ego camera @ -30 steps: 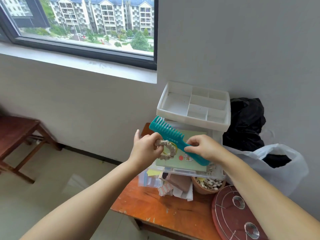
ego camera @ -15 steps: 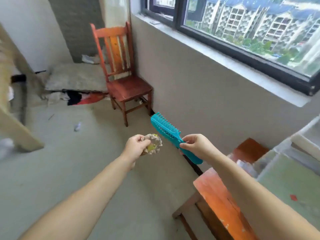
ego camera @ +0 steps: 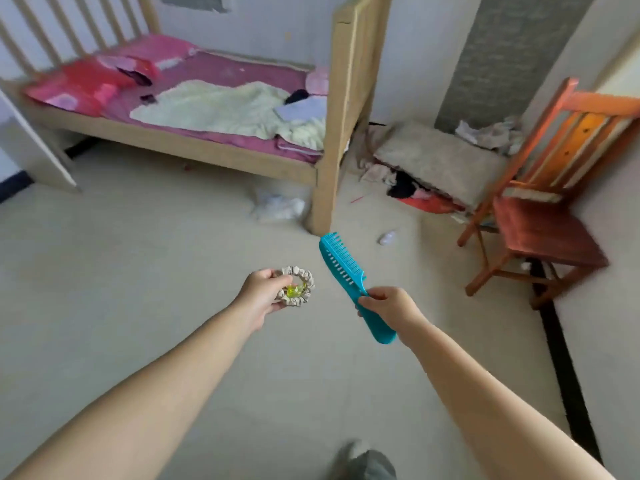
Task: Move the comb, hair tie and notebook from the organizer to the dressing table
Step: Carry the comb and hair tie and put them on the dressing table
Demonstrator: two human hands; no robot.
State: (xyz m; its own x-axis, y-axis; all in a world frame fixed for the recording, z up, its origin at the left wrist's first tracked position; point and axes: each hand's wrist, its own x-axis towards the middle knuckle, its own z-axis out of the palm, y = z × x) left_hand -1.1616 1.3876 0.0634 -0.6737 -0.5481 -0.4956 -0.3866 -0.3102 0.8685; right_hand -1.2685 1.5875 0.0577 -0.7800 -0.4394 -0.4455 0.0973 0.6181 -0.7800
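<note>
My right hand grips the handle of a teal comb, whose teeth point up and away over the floor. My left hand holds a beige ruffled hair tie with a yellow-green bead in its middle. Both are held out in front of me at about waist height, a hand's width apart. The organizer, the notebook and the dressing table are out of view.
A wooden bed with pink bedding stands ahead to the left. A red wooden chair is on the right by the wall. Clothes and a grey mat lie between them. Bare floor stretches in front of me.
The view has swung left, away from the organizer and window, to the bed side of the room. Both hands keep hold of the comb and hair tie.
</note>
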